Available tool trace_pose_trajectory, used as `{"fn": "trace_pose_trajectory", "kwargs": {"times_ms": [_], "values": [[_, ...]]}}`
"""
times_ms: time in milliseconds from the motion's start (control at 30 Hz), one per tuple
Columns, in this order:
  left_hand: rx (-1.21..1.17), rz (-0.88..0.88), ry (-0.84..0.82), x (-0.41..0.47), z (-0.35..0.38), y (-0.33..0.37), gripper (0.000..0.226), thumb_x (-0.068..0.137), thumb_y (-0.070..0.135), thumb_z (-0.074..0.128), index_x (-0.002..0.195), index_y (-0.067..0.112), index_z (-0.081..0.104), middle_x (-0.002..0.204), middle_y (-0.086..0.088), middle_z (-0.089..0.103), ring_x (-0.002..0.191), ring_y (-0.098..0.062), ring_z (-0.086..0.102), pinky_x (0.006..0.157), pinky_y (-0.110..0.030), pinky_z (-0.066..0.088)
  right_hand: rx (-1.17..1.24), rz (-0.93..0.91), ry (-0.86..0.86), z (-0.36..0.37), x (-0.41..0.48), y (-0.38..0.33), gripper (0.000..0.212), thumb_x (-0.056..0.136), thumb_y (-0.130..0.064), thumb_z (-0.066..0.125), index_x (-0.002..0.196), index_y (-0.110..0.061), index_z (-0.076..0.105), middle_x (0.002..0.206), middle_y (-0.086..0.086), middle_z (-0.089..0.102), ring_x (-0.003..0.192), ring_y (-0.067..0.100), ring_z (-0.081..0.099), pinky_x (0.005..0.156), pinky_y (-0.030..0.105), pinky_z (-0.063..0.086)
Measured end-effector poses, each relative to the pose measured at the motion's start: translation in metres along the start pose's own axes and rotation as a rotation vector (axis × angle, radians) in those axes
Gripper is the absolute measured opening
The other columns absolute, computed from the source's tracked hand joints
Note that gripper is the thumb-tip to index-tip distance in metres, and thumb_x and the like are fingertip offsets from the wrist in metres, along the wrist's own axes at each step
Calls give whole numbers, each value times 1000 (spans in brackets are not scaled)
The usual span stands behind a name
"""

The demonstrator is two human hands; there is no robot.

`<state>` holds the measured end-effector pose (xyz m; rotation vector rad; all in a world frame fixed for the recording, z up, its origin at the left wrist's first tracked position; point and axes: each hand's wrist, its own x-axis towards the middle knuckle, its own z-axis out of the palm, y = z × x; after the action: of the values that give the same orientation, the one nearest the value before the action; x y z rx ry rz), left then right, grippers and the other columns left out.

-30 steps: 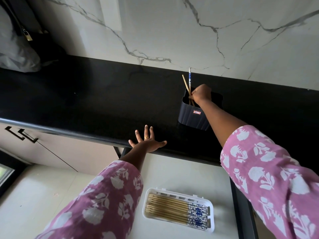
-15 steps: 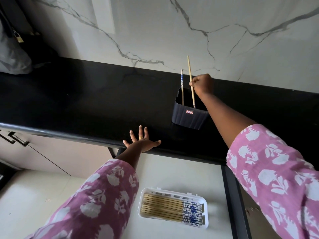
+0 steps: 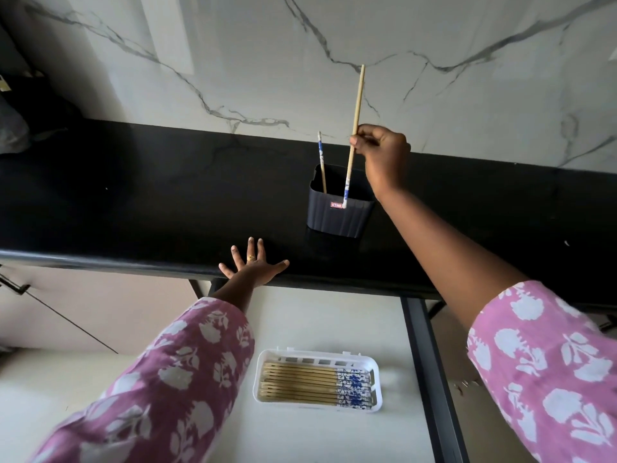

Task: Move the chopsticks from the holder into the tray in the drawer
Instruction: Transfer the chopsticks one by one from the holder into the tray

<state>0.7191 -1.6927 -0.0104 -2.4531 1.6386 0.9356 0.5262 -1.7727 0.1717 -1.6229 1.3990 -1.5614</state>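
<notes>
A dark ribbed holder [image 3: 339,217] stands on the black counter [image 3: 133,202]. My right hand [image 3: 384,152] pinches one wooden chopstick [image 3: 358,101] near its middle and holds it upright above the holder, its blue-patterned end level with the holder's front rim. A second chopstick [image 3: 321,155] still leans inside the holder, blue end up. My left hand [image 3: 255,269] rests flat with spread fingers on the counter's front edge. Below, a white tray [image 3: 375,365] in the open drawer [image 3: 317,315] holds several chopsticks laid side by side.
A marble wall [image 3: 233,61] rises behind the counter. The drawer's dark side rail [image 3: 430,369] runs along its right. Cabinet fronts with dark handles [image 3: 16,289] lie at the lower left. A grey bag [image 3: 10,128] sits at the counter's far left.
My right hand has lifted one chopstick up out of the holder, from gripping it down at the rim to holding it well above. My left hand stays on the counter edge.
</notes>
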Motion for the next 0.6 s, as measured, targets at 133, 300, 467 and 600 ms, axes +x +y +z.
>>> {"fn": "trace_pose_trajectory", "kwargs": {"times_ms": [133, 300, 467, 600], "values": [[-6, 2, 15, -1, 2, -1, 93, 78, 80, 32, 149, 34, -8, 156, 15, -19, 143, -28, -23, 109, -63, -8, -15, -1, -127, -7, -43, 11, 30, 78, -1, 71, 106, 7, 66, 96, 14, 71, 80, 16, 66, 78, 21, 57], [-12, 12, 26, -3, 3, -1, 93, 79, 79, 33, 149, 35, -10, 155, 16, -21, 142, -28, -25, 108, -63, -10, -22, 158, -350, -10, -102, 46, 27, 75, 3, 72, 102, 9, 68, 95, 24, 71, 60, -3, 61, 66, 11, 53], [-6, 13, 38, -1, 5, -1, 91, 80, 78, 31, 149, 35, -9, 156, 15, -20, 142, -27, -24, 108, -62, -10, -247, 231, -602, -6, -165, 86, 24, 74, 2, 73, 97, 6, 71, 93, 22, 73, 72, 9, 63, 59, 1, 43], [-5, 15, 38, 0, 6, 0, 91, 80, 78, 31, 149, 34, -9, 156, 15, -20, 142, -27, -24, 108, -62, -10, -443, 210, -878, 0, -215, 118, 20, 76, -3, 70, 96, 0, 73, 96, 19, 74, 89, 24, 69, 76, 18, 45]]}}
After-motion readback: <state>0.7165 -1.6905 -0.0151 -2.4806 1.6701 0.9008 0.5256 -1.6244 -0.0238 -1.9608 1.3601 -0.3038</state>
